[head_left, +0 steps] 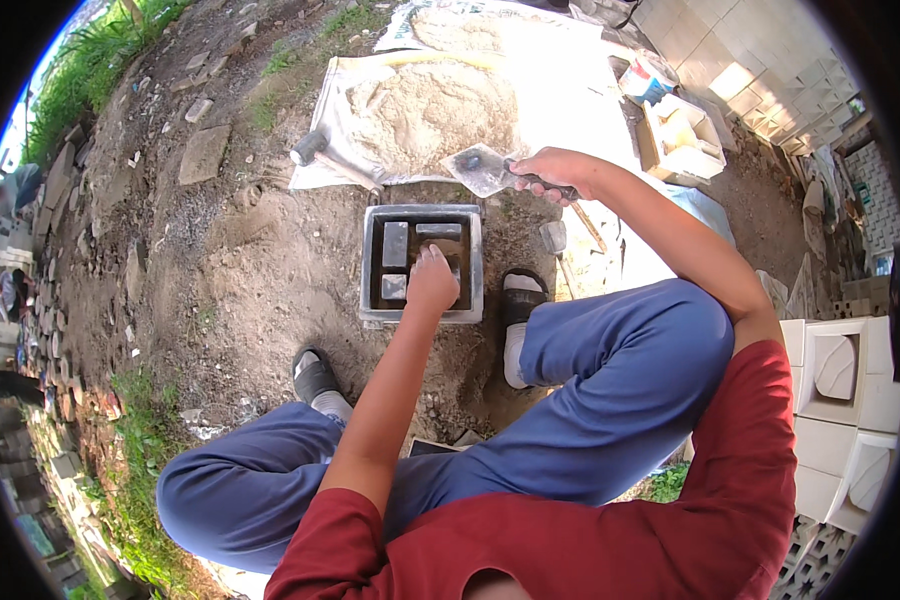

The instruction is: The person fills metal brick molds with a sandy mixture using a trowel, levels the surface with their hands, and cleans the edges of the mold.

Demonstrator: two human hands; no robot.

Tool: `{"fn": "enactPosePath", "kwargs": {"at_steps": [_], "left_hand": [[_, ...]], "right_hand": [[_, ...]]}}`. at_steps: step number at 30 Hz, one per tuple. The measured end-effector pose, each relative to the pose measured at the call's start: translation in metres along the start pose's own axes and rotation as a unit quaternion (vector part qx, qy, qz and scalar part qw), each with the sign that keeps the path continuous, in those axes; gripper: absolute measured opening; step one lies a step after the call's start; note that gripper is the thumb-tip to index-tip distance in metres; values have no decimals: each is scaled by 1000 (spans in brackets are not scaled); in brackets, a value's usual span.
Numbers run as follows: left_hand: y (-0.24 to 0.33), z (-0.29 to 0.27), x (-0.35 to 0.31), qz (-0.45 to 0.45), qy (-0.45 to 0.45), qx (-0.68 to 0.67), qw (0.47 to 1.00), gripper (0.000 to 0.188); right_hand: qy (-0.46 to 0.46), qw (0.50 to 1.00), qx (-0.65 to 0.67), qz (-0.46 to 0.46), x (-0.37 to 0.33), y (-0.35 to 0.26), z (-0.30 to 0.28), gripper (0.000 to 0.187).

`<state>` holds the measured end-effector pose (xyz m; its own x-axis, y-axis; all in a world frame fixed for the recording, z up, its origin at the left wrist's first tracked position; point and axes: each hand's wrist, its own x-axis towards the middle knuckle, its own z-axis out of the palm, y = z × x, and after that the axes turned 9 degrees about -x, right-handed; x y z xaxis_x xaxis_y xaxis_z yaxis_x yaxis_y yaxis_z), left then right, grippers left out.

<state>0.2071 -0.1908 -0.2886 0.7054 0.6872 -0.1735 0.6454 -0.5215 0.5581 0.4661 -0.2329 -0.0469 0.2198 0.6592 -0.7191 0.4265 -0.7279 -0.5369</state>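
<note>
My right hand (555,176) grips the handle of a trowel (478,169), whose flat, mortar-stained blade points left beside the sand pile. Between my feet sits a grey rectangular mould (475,262) with raised dark blocks inside, among them a tall block (395,244) at its far left and a smaller block (393,287) nearer me. My left hand (433,280) reaches down into the mould's right half, its fingers bent and drawn together near some brown sandy material (446,245). What the fingertips hold, if anything, is hidden.
A pale sand heap (430,108) lies on a white sheet beyond the mould. At the sheet's left corner rests a mallet (310,148). A white container (682,138) stands far right, while patterned blocks (835,365) are stacked at right. Stones edge the dirt ground at left.
</note>
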Motion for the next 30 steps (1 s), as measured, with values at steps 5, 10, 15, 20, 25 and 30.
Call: {"fn": "enactPosePath", "kwargs": {"at_steps": [5, 10, 15, 20, 25, 30], "left_hand": [[-1, -2, 27, -133, -55, -67, 987, 68], [-7, 12, 36, -118, -44, -11, 992, 67], [7, 11, 41, -81, -144, 9, 986, 62], [0, 13, 43, -42, -131, -31, 990, 57], [-6, 16, 45, -22, -167, -26, 985, 54], [-19, 21, 41, 39, -141, -121, 982, 48]], "right_hand": [[10, 999, -45, -19, -4, -8, 9, 40], [3, 999, -48, -24, 5, -2, 7, 41], [8, 998, -52, -17, 8, 10, 3, 41], [10, 999, -48, -16, 12, 9, 8, 41], [-2, 999, -48, -2, 12, 14, 6, 43], [5, 998, -58, 0, 16, 17, 7, 42]]}}
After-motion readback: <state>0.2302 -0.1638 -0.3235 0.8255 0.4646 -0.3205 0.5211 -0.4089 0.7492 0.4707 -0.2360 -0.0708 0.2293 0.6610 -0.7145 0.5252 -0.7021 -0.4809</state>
